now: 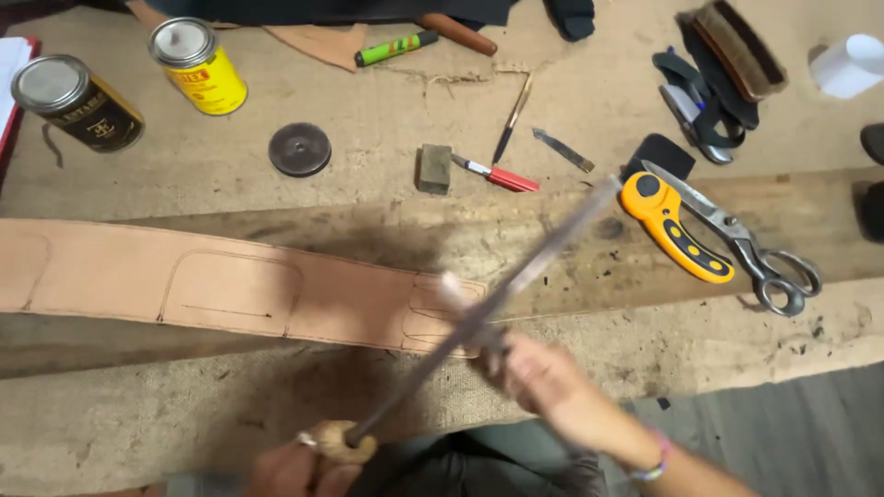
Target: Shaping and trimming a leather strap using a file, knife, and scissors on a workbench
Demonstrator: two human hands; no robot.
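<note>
Centrally, a long sharpening steel (488, 308) is gripped by its pale handle in the left hand (304, 465) at 6 o'clock, angled toward 2 o'clock. A blurred knife (465, 308) is clasped in the right hand (543, 377) and laid across it, apparently for honing. A tan leather strip (212, 290) lies at 9 o'clock, with an orange rotary cutter (672, 225) and scissors (746, 244) at 3 o'clock.

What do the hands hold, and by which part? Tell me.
Left hand grips the sharpening steel by its pale handle. Right hand grips a blurred blade by its lower end.
</note>
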